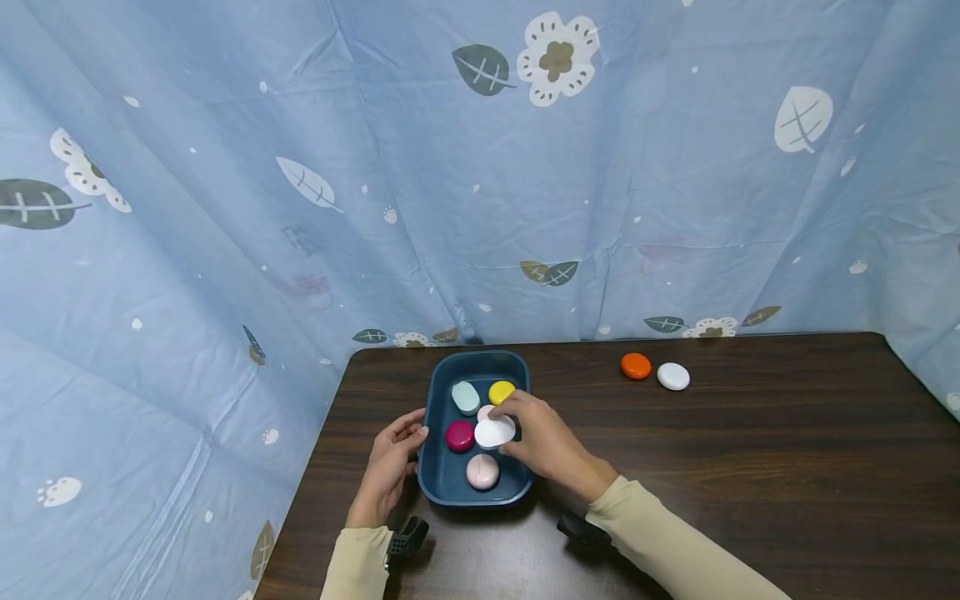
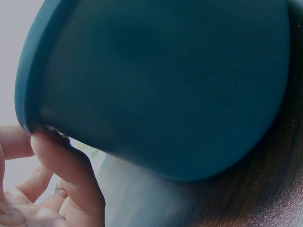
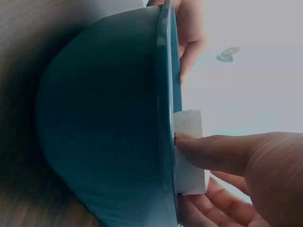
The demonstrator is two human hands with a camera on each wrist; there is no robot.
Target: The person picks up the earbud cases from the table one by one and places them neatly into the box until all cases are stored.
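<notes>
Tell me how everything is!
Tray: lidless
Left hand: gripping tray
White disc: held
Right hand: pinching disc
Yellow piece: in tray
Crimson piece: in tray
Mint piece: in tray
Pink piece: in tray
Second pink piece: partly hidden
Orange piece: on table
White piece: on table

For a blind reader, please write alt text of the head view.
A person's right hand holds a white disc over a blue tray while the left hand grips its left side. Inside lie a yellow piece, a pale green piece, a crimson piece and two pale pink pieces. Farther right, an orange disc and another white disc lie on the table.
</notes>
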